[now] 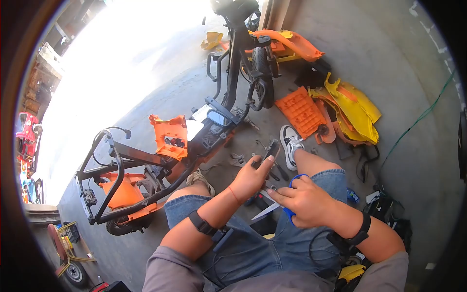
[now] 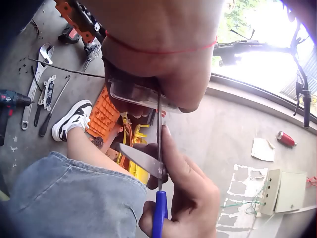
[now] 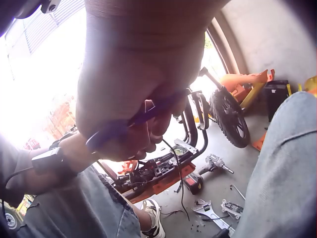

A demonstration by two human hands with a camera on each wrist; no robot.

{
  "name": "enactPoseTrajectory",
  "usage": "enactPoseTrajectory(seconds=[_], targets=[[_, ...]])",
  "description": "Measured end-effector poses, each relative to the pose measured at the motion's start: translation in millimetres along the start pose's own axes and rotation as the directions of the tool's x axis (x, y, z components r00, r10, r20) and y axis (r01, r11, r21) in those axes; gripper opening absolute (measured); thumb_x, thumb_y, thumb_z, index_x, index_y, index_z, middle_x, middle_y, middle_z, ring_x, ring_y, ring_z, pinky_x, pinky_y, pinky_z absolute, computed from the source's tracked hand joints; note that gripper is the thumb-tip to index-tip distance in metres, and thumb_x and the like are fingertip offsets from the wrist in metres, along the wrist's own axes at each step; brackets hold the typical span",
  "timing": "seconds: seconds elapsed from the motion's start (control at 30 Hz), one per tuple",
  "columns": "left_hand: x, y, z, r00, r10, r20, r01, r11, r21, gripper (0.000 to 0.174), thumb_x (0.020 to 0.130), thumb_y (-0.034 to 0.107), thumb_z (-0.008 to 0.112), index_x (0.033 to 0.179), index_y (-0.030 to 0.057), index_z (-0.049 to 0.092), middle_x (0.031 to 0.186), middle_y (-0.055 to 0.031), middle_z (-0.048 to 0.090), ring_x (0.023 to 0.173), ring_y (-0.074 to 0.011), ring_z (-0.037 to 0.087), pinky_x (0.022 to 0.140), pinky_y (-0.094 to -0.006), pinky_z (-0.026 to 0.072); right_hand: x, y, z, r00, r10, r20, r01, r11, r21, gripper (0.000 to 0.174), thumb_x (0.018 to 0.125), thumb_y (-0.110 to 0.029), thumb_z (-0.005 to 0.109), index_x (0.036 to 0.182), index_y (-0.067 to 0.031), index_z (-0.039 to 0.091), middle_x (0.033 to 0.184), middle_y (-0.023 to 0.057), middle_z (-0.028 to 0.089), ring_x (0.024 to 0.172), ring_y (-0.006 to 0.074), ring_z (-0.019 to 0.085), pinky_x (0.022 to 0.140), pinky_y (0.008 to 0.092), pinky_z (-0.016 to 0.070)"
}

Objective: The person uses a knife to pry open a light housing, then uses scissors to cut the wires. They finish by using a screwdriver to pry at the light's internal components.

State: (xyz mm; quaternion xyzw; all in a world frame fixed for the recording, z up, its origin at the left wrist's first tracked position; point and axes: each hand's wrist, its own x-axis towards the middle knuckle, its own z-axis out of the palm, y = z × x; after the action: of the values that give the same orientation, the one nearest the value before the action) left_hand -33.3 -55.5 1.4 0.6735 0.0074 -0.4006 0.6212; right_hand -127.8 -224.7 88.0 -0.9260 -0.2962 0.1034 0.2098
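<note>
My left hand (image 1: 250,177) grips a dark, box-shaped part with a clear cover (image 2: 136,92). From that part a thin black wire (image 2: 67,68) trails away. My right hand (image 1: 309,202) holds a pair of scissors by its blue handles (image 2: 159,213). Its blades (image 2: 141,159) are spread apart. In the left wrist view one blade points up to the part's edge, beside my left fingers, while the other slants off to the side. The right wrist view mostly shows the back of my right hand (image 3: 133,74), which hides the blades.
A stripped scooter frame (image 1: 233,73) stands ahead and left. Orange panels (image 1: 301,113) and yellow panels (image 1: 352,104) lie to the right. On the floor are an adjustable wrench (image 2: 34,89), a screwdriver (image 2: 47,124) and a power drill (image 2: 12,101).
</note>
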Motion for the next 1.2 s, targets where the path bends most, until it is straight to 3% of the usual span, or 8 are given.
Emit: enactPoseTrajectory(seconds=[0.07,0.3,0.4,0.6,0.8,0.93,1.0,1.2], targets=[[-4.4,7.0,0.5,0.997,-0.071,-0.036,0.071,0.997,-0.009,0.044,0.102,0.047,0.052,0.091,0.0044,0.056,0.073,-0.0032,0.056,0.065,-0.0137,0.053,0.060,-0.0301,0.0434,3.0,-3.7,-5.9,0.996,-0.048,0.081,0.070,0.953,-0.296,0.058,0.073,-0.012,0.067,0.131,-0.0059,0.065,0.086,0.0020,0.064,0.078,0.0239,0.058,0.076,0.0355,0.0424],[2.7,-19.8,5.3,0.986,-0.165,-0.011,0.163,0.984,-0.072,0.047,0.098,0.050,0.057,0.100,0.0029,0.058,0.075,-0.0036,0.058,0.064,-0.0127,0.055,0.057,-0.0288,0.0464,6.0,4.1,-3.3,0.970,-0.225,0.092,0.235,0.778,-0.582,0.041,0.085,-0.014,0.057,0.123,-0.0081,0.071,0.079,-0.0010,0.058,0.073,0.0186,0.055,0.071,0.0324,0.0393],[3.0,-20.5,7.6,0.986,-0.166,-0.008,0.163,0.977,-0.134,0.046,0.099,0.049,0.056,0.099,0.0027,0.058,0.072,-0.0032,0.057,0.063,-0.0129,0.054,0.055,-0.0292,0.0451,1.7,9.1,-2.2,0.974,-0.196,0.111,0.225,0.804,-0.550,0.048,0.080,-0.014,0.064,0.127,-0.0083,0.068,0.082,-0.0010,0.061,0.074,0.0205,0.057,0.073,0.0333,0.0412],[0.7,-7.9,8.1,0.994,-0.078,-0.079,0.067,0.989,-0.135,0.043,0.099,0.045,0.058,0.095,0.0022,0.058,0.070,-0.0043,0.057,0.056,-0.0134,0.053,0.052,-0.0292,0.0435,-5.7,5.7,9.6,0.996,0.013,0.090,-0.006,0.998,-0.068,0.068,0.069,-0.014,0.072,0.135,-0.0070,0.062,0.093,0.0040,0.067,0.081,0.0266,0.061,0.082,0.0384,0.0449],[8.6,-20.0,14.0,0.990,-0.116,-0.083,0.109,0.991,-0.083,0.044,0.099,0.046,0.057,0.096,0.0028,0.059,0.070,-0.0036,0.057,0.061,-0.0128,0.054,0.056,-0.0288,0.0430,-10.9,13.9,16.6,0.988,-0.124,0.094,0.154,0.870,-0.468,0.064,0.072,-0.015,0.070,0.135,-0.0063,0.062,0.089,0.0027,0.065,0.080,0.0251,0.060,0.082,0.0384,0.0440],[5.6,-15.1,15.4,0.989,-0.123,-0.076,0.117,0.990,-0.081,0.044,0.099,0.047,0.056,0.096,0.0028,0.060,0.071,-0.0037,0.057,0.063,-0.0132,0.054,0.057,-0.0290,0.0434,-12.0,17.3,12.4,0.988,-0.111,0.108,0.148,0.882,-0.447,0.063,0.073,-0.015,0.068,0.135,-0.0071,0.062,0.087,0.0016,0.065,0.081,0.0257,0.061,0.082,0.0375,0.0439],[8.9,-17.3,13.7,0.988,-0.132,-0.074,0.129,0.990,-0.048,0.044,0.099,0.046,0.055,0.096,0.0026,0.061,0.071,-0.0037,0.057,0.062,-0.0137,0.054,0.057,-0.0290,0.0437,-12.3,21.7,11.0,0.992,-0.048,0.113,0.065,0.986,-0.153,0.064,0.071,-0.012,0.067,0.135,-0.0079,0.062,0.088,0.0015,0.065,0.082,0.0263,0.061,0.083,0.0369,0.0439],[11.5,-20.2,11.7,0.987,-0.141,-0.082,0.138,0.990,-0.043,0.046,0.099,0.048,0.055,0.100,0.0025,0.062,0.074,-0.0050,0.060,0.063,-0.0144,0.057,0.059,-0.0295,0.0460,-13.5,30.2,22.3,0.998,-0.019,0.064,0.010,0.991,0.131,0.067,0.068,-0.011,0.068,0.135,-0.0084,0.063,0.089,0.0015,0.065,0.083,0.0249,0.062,0.082,0.0366,0.0439]])
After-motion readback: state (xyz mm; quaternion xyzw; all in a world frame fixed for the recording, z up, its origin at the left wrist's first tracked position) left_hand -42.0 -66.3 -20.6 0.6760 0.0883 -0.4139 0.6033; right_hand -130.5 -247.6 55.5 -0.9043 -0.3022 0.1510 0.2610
